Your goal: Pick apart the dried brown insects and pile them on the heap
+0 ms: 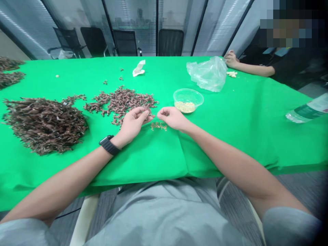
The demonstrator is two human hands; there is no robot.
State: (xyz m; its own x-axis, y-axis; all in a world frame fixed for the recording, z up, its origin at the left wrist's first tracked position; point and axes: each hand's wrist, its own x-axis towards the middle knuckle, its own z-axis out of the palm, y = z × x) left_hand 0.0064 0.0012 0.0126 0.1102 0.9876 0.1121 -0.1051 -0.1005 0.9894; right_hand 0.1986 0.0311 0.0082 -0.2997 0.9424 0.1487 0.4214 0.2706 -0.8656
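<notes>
My left hand (133,123), with a dark watch on its wrist, is closed in a pinch. A small brown piece (150,116) shows at its fingertips. Close by on the right, my right hand (173,118) has thumb and forefinger pressed together; whatever they pinch is too small to make out. Below the fingertips lies a little scatter of gold-coloured bits (159,126) on the green cloth (215,143). Behind my left hand spreads a loose pile of small brown pieces (128,100). A clear plastic bowl (188,94) holding more gold bits stands just beyond my right hand.
A large heap of long brown pieces (46,124) lies at the left. Farther back are crumpled white paper (139,68) and a clear plastic bag (208,73). A bottle (307,107) lies at the right. Another person's hand (232,59) rests at the far right edge.
</notes>
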